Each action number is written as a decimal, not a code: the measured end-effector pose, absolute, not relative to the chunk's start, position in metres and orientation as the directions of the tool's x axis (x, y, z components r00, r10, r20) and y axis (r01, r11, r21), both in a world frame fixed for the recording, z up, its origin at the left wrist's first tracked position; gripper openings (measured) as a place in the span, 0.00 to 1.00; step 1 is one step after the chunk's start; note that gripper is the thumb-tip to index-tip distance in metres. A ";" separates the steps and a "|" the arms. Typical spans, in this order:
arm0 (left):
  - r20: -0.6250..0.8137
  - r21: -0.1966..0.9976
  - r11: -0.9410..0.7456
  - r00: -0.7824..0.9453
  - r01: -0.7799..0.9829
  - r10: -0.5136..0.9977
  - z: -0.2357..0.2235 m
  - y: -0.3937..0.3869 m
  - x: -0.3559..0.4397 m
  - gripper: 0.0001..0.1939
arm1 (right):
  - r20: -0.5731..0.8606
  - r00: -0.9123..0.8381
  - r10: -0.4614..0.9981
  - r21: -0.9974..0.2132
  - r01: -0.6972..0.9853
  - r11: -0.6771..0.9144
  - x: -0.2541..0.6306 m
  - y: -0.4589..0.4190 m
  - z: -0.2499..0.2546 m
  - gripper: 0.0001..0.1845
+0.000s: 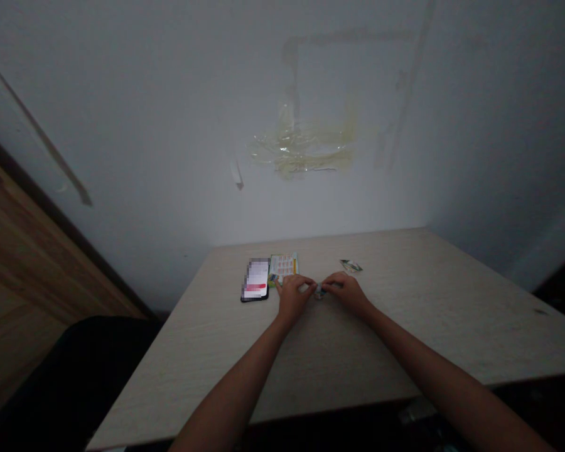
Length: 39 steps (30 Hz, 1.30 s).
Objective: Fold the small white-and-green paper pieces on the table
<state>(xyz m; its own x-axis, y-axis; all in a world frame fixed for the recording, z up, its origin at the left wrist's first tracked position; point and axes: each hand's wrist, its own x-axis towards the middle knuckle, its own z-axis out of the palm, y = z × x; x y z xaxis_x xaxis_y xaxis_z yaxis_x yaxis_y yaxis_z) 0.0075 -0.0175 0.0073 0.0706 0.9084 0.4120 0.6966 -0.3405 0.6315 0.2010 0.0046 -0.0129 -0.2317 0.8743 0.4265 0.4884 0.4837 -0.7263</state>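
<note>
My left hand (295,296) and my right hand (347,292) meet over the middle of the table. Thumb and fingers of each are pinched on a small white-and-green piece (319,291) between them. It is too small and too covered by the fingertips for me to name its kind. Just beyond my left hand lies a printed sheet or leaflet (285,263) with rows of small pictures, partly hidden by that hand. A small crumpled wrapper-like scrap (351,265) rests on the table past my right hand.
A phone (255,280) with a lit screen lies left of the leaflet. The pale wooden table (207,351) meets a wall (169,157) with peeling clear tape (306,150). Something dark (89,370) stands beside the table's left edge, near wooden boards (37,251).
</note>
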 end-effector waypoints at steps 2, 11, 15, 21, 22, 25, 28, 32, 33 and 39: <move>0.411 0.633 -0.340 0.070 0.696 0.909 0.008 -0.017 0.007 0.08 | 0.423 -0.227 0.877 -0.729 0.489 0.478 0.201 0.005 -0.013 0.12; 0.421 0.647 -0.325 0.032 0.690 0.906 0.007 -0.016 0.007 0.06 | 0.410 -0.193 0.891 -0.759 0.470 0.451 0.203 0.005 -0.012 0.13; 0.442 0.644 -0.324 0.009 0.692 0.897 0.006 -0.014 0.006 0.07 | 0.412 -0.170 0.895 -0.766 0.467 0.441 0.204 0.005 -0.011 0.13; 0.446 0.660 -0.316 -0.018 0.682 0.895 0.006 -0.014 0.005 0.06 | 0.394 -0.145 0.908 -0.785 0.460 0.415 0.205 0.006 -0.012 0.14; 0.451 0.660 -0.316 -0.022 0.681 0.892 0.006 -0.015 0.005 0.05 | 0.393 -0.138 0.909 -0.789 0.456 0.411 0.205 0.006 -0.012 0.14; 0.454 0.659 -0.313 -0.031 0.684 0.890 0.005 -0.014 0.004 0.05 | 0.394 -0.106 0.913 -0.800 0.449 0.398 0.205 0.006 -0.011 0.14; 0.443 0.643 -0.295 -0.030 0.707 0.896 0.005 -0.014 0.004 0.06 | 0.385 -0.084 0.919 -0.814 0.439 0.381 0.206 0.005 -0.009 0.15; 0.443 0.626 -0.279 -0.037 0.729 0.896 0.005 -0.013 0.003 0.06 | 0.371 -0.081 0.925 -0.823 0.433 0.368 0.206 0.004 -0.008 0.15; 0.443 0.626 -0.276 -0.041 0.729 0.896 0.005 -0.012 0.003 0.06 | 0.372 -0.076 0.925 -0.823 0.433 0.366 0.207 0.005 -0.008 0.16; 0.453 0.634 -0.265 -0.070 0.727 0.889 0.004 -0.013 0.003 0.05 | 0.375 -0.060 0.925 -0.815 0.455 0.360 0.209 0.007 -0.012 0.16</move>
<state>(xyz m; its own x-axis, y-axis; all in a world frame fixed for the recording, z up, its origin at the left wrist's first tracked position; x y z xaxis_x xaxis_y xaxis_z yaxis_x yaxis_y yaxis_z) 0.0026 -0.0126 0.0038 -0.0702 0.8888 0.4529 0.7267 -0.2655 0.6336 0.2089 0.0068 -0.0116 -0.0601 0.9250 0.3753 0.4545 0.3600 -0.8147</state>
